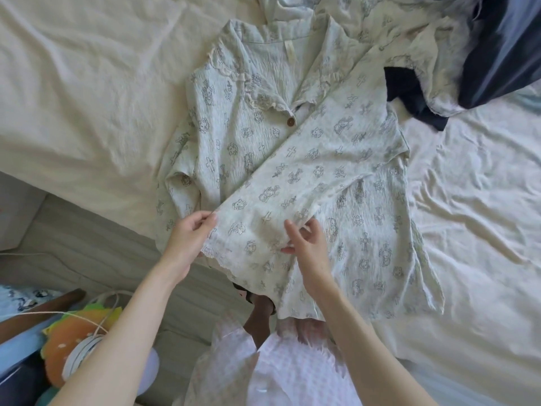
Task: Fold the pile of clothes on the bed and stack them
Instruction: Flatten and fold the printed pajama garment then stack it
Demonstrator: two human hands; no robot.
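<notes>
1. Both forearms are reaching over the bed edge toward a printed pyjama shirt [281, 159] that is lying collar-away on the bed [87, 83].
2. Left hand [187, 244] is pinching the lace-trimmed hem of the folded-over panel, probably to be keeping that edge straight.
3. Right hand [307, 244] is pinching a gather of the same panel, seemingly to be smoothing it.
4. More unfolded clothes, a matching printed piece [409, 30] and a dark garment [503, 51], are waiting at the far right.

Both forearms reach forward (bare to the elbow); left hand [187, 238] pinches with thumb and fingers, right hand [307, 244] grips with fingers curled.
</notes>
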